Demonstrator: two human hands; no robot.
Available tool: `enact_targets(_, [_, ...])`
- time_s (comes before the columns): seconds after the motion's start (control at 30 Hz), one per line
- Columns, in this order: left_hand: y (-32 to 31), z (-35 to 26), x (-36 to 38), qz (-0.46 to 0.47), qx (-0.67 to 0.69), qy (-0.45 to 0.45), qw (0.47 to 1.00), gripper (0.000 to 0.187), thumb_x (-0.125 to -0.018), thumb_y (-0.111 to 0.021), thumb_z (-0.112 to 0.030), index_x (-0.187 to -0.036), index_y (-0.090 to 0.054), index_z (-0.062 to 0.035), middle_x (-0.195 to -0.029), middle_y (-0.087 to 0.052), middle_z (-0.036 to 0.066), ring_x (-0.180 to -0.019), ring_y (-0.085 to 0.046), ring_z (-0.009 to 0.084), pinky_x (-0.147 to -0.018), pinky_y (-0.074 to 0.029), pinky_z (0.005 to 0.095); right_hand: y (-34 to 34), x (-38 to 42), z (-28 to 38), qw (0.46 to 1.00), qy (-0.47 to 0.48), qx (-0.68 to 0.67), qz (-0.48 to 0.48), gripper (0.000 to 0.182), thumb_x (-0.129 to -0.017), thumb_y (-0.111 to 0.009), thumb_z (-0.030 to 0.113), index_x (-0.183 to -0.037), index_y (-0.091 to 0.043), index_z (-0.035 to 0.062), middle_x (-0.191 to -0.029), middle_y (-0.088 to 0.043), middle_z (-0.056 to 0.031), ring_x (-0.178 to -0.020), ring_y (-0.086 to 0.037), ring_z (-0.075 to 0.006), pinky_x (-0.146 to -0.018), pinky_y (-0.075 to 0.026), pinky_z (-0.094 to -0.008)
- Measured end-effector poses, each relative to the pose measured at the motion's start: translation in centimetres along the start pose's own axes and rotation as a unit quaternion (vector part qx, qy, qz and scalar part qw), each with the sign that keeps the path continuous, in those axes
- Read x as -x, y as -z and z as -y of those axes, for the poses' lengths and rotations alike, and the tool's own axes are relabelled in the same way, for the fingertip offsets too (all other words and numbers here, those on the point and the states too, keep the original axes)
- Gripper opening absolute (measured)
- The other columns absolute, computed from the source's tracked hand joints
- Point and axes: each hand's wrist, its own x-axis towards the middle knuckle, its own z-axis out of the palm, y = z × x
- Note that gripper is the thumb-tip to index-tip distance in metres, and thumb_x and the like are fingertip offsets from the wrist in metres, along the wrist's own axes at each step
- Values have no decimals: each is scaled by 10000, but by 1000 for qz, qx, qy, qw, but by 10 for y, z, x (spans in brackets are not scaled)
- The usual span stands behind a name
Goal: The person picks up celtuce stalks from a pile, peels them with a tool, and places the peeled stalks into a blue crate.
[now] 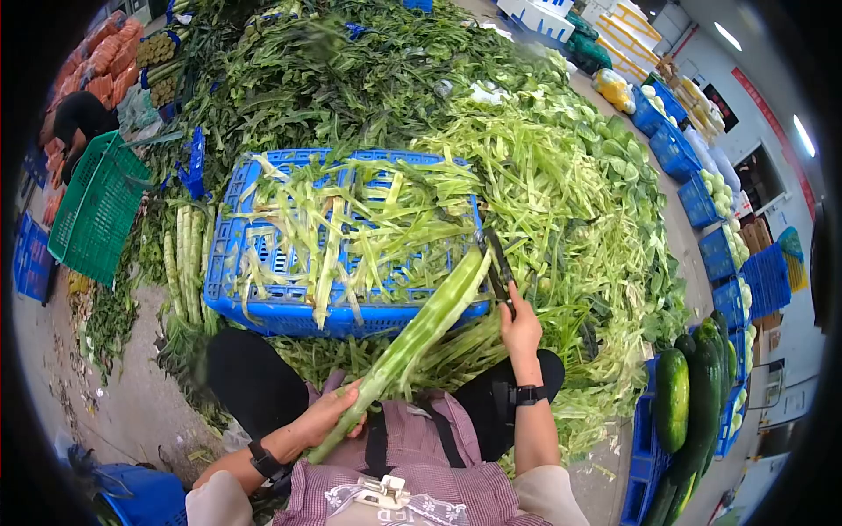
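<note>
Checked apron (358, 485) foremost, left fingers (348, 400) grip a stalk (414, 335), right fingers (517, 300) a tool (502, 267), beside littered crate (263, 313), leafy floor (156, 386).

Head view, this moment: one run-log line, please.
left hand: holds stalk near end | right hand: holds dark tool at far end | blue crate: strewn with peelings

2 hands (331, 415) w/ 1 stalk (410, 346) & 1 blk. tool (497, 263), 2 wristbands (529, 395), 1 grn. crate (98, 209), 2 lights (727, 36), 1 co-worker (81, 118).
</note>
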Motion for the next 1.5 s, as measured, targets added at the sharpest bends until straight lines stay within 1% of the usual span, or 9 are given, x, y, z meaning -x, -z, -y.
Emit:
enact_targets(0.23, [-7, -3, 1, -50, -74, -4, 996, 592, -990, -413, -404, -1483, -215, -144, -793, -542, 34, -595, -537, 122, -541, -455, 257, 15, 49, 87, 956, 262, 4, 131, 409, -822, -629, 211, -1228, -582, 207, -755, -582, -111, -594, -597, -314, -513, -485, -402])
enact_targets(0.37, [-12, 0, 7, -56, -112, -45, 991, 639, -967, -464, -411, -1483, -213, -129, -817, -549, 32, -623, -548, 126, -574, -477, 264, -8, -23, -28, 994, -105, 33, 22, 400, -861, -586, 280, -1235, -580, 136, -794, -654, -171, -673, -633, -347, -553, -491, -410])
enact_targets(0.47, [-6, -3, 2, -55, -144, -59, 986, 711, -938, -508, -452, -1480, -208, -104, -839, -564, 44, -649, -571, 146, -611, -494, 284, 17, -8, -22, 992, -124, 6, 9, 376, -879, -570, 202, -1238, -571, 91, -850, -666, -190, -689, -636, -332, -599, -495, -390])
enact_targets(0.6, [-5, -7, 0, -25, -18, 3, 1000, 657, -964, -459, -432, -1462, -230, -69, -842, -586, 78, -678, -608, 177, -630, -504, 312, 18, 66, 80, 946, 206, 152, 197, 313, -778, -648, 125, -1088, -651, 168, -741, -588, -85, -602, -594, -248, -521, -502, -374])
enact_targets(0.67, [-6, -12, -2, -20, 23, 33, 999, 642, -972, -440, -428, -1464, -223, -77, -841, -586, 85, -681, -611, 186, -623, -504, 317, 6, 91, 87, 892, 421, -111, 120, 371, -807, -600, 172, -1176, -602, 204, -725, -532, -53, -571, -565, -205, -485, -477, -354])
enact_targets(0.9, [-22, -4, 5, -30, -49, 17, 998, 647, -974, -415, -442, -1501, -115, -216, -797, -538, 78, -620, -553, 175, -585, -491, 304, -10, -15, -55, 987, -161, 10, -3, 343, -882, -566, 218, -1199, -587, 90, -927, -661, -170, -717, -632, -340, -603, -510, -395])
enact_targets(1.17, [6, 6, -13, -9, 71, 152, 986, 425, -978, -391, -453, -1209, -470, -104, -814, -541, 90, -620, -561, 230, -554, -473, 321, 10, 91, 83, 887, 420, -125, 147, 278, -856, -564, 169, -1123, -626, 216, -715, -572, -72, -587, -578, -248, -484, -465, -375])
enact_targets(1.37, [-4, 3, 7, -2, 73, 97, 993, 493, -928, -493, -475, -1261, -429, -117, -846, -555, 102, -696, -567, 227, -598, -474, 320, -12, -13, -20, 998, -4, 20, -56, 225, -863, -570, 151, -1080, -627, 133, -782, -608, -134, -684, -603, -334, -572, -488, -420])
enact_targets(1.5, [-15, -13, 5, -29, 32, 68, 997, 465, -971, -412, -449, -1293, -391, -114, -822, -559, 107, -661, -554, 205, -591, -466, 304, 4, 14, 3, 994, 43, -74, -65, 204, -866, -572, 151, -1058, -627, 109, -770, -598, -141, -688, -604, -335, -559, -488, -413])
